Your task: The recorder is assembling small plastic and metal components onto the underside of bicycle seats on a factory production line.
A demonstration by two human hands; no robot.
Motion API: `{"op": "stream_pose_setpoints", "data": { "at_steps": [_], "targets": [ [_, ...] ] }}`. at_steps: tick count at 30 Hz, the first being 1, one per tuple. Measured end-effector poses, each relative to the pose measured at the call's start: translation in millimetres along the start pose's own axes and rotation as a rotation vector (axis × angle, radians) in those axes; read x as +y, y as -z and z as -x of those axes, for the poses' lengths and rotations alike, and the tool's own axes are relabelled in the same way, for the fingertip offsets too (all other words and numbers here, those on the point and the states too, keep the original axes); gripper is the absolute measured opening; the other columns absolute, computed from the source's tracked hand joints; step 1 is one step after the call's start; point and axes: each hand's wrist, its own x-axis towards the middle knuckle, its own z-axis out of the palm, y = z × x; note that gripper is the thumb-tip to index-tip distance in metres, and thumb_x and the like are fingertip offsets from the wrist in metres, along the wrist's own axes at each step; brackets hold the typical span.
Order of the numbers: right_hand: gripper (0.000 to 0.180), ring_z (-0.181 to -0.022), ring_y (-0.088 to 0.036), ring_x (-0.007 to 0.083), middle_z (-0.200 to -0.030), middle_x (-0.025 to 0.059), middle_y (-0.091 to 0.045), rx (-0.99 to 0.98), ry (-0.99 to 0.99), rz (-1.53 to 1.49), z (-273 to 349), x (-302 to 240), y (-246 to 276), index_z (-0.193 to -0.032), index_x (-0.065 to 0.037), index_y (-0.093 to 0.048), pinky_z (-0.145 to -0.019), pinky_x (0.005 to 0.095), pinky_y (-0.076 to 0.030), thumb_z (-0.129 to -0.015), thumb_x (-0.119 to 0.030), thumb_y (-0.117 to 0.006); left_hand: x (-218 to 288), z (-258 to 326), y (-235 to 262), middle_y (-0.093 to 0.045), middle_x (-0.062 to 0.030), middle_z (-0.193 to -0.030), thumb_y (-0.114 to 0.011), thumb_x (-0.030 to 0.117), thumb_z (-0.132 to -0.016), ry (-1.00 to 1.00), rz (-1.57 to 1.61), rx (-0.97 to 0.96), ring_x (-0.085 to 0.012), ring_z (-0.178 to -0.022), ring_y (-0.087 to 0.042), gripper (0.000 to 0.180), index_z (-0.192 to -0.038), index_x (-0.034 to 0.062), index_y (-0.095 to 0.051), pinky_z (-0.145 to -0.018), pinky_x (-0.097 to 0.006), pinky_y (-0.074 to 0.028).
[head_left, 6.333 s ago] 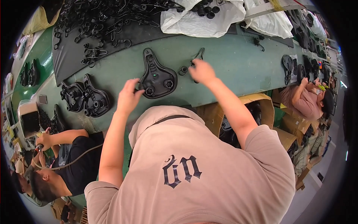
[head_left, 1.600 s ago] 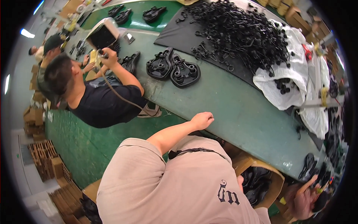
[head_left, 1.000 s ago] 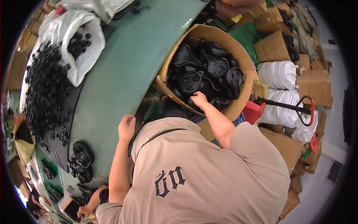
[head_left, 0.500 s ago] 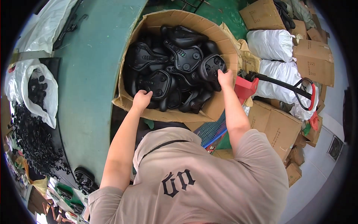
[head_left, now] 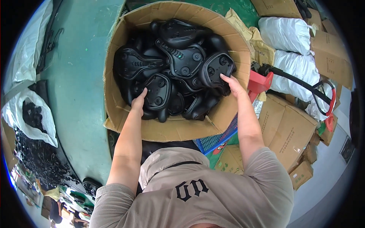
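In the head view, the left hand (head_left: 139,102) grasps one black saddle (head_left: 157,91) near the open carton's (head_left: 173,133) near-left corner, thumb on its rim, while the right hand (head_left: 236,86) grasps a second saddle (head_left: 216,70) close to the carton's right edge; the fingers of both are largely hidden. More saddles (head_left: 178,32) heap between them and toward the far edge, and the carton stands beside the right edge of the green table (head_left: 83,76).
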Motion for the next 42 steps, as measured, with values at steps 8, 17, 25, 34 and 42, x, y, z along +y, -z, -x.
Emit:
{"op": "stream_pose_setpoints", "data": {
  "at_steps": [8,17,25,34,42],
  "targets": [
    [0.052,-0.113,-0.069,0.0191,-0.127,0.0093,-0.074,0.025,0.317,-0.034,17.6,-2.2,-55.8,-0.134,0.001,-0.069,-0.102,0.0359,-0.055,-0.092,-0.023,-0.088,10.6,10.0,-20.6,-0.068,-0.0134,-0.140,-0.078,0.023,-0.100,-0.033,0.375,-0.303,-0.0293,-0.121,-0.070,0.052,-0.143,0.0038,-0.058,-0.104,-0.049,-0.056],
    [0.047,-0.113,-0.072,0.0223,-0.126,0.0114,-0.076,-0.269,0.353,-0.314,-3.2,-128.5,-102.7,-0.135,0.001,-0.068,-0.101,0.0381,-0.057,-0.099,-0.028,-0.078,-5.8,84.8,19.6,-0.067,-0.0098,-0.137,-0.072,0.009,-0.101,-0.387,0.507,-0.302,-0.0265,-0.126,-0.065,0.049,-0.146,0.0059,-0.052,-0.111,-0.044,-0.052],
    [0.064,-0.107,-0.075,0.0226,-0.121,0.0131,-0.077,-0.247,0.173,-0.071,-63.1,-169.6,-181.3,-0.139,0.000,-0.063,-0.092,0.0401,-0.063,-0.090,-0.033,-0.086,97.9,33.7,27.3,-0.067,-0.0164,-0.139,-0.081,0.017,-0.095,-0.496,0.220,-0.300,-0.0259,-0.125,-0.066,0.068,-0.153,-0.0012,-0.051,-0.109,-0.040,-0.052],
    [0.094,-0.137,-0.057,0.0261,-0.152,0.0169,-0.056,-0.203,0.296,0.270,-51.6,-120.8,-187.6,-0.160,-0.002,-0.035,-0.114,0.0404,-0.049,-0.087,-0.030,-0.085,139.8,4.0,44.2,-0.057,-0.0227,-0.145,-0.094,0.036,-0.076,-0.710,-0.388,0.009,-0.0360,-0.139,-0.055,0.094,-0.149,-0.0038,-0.051,-0.114,-0.042,-0.047],
    [0.101,-0.131,-0.061,0.0290,-0.150,0.0203,-0.055,-0.325,0.397,0.259,-83.2,-116.1,-182.8,-0.160,0.000,-0.029,-0.107,0.0409,-0.055,-0.083,-0.027,-0.088,107.6,-13.3,41.2,-0.017,-0.0276,-0.175,-0.096,0.027,-0.076,-0.638,0.172,-0.152,-0.0390,-0.160,-0.027,0.134,-0.173,0.0111,-0.004,-0.128,-0.047,-0.032]
  ]
}}
